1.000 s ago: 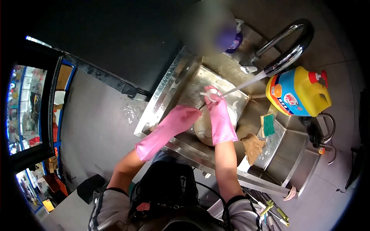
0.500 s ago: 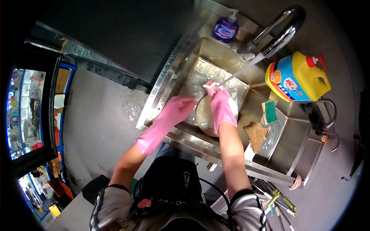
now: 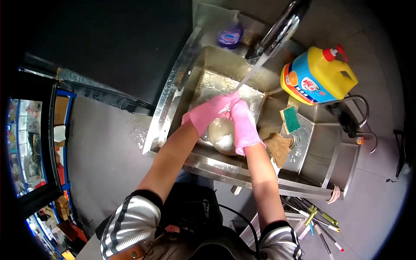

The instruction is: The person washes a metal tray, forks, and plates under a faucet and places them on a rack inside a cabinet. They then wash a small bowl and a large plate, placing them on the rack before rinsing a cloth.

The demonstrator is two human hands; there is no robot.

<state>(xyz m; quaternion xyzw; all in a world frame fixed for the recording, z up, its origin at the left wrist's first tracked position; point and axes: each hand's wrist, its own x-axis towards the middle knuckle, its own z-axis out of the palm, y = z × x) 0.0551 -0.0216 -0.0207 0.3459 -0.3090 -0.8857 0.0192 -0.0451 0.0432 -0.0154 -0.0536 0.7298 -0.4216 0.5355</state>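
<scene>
Left hand has swung in from the sink's near-left side to meet the right hand under the running water, so both are now together at the small white item. Right hand's fingers look curled round the item, which shows blurred between the two hands; left is bent against the right, its own grip and opening impossible to tell. Round bowl lies just below them in the sink.

Faucet cut off above, white item blurred, mostly hidden, bowl partly covered
</scene>
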